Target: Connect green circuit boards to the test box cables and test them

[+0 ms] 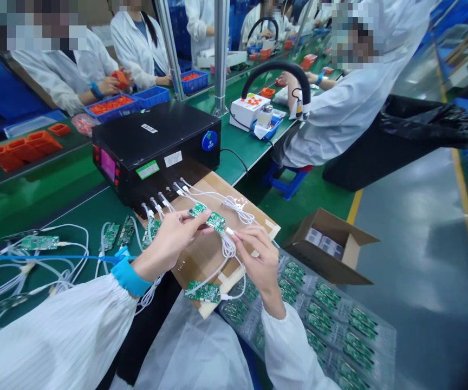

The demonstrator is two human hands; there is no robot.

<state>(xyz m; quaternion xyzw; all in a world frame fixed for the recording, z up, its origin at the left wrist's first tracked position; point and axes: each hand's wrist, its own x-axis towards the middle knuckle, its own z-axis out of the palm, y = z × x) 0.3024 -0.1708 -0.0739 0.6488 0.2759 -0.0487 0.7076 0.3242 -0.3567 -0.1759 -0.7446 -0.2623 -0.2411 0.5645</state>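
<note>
Circuit board (pixel 212 218): pinching it by one edge in left hand (pixel 173 238), above cardboard sheet (pixel 214 184) on tabletop (pixel 34 200); pinching white cable (pixel 229 233) plug in right hand (pixel 258 259), holding it at board's end; likely needing careful lining-up before pushing home.

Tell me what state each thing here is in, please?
left hand, gripping the circuit board
right hand, pinching the white cable plug at that board's edge
black tester box, display lit pink
cardboard box, flaps open
second board, lying flat, cable attached
</note>
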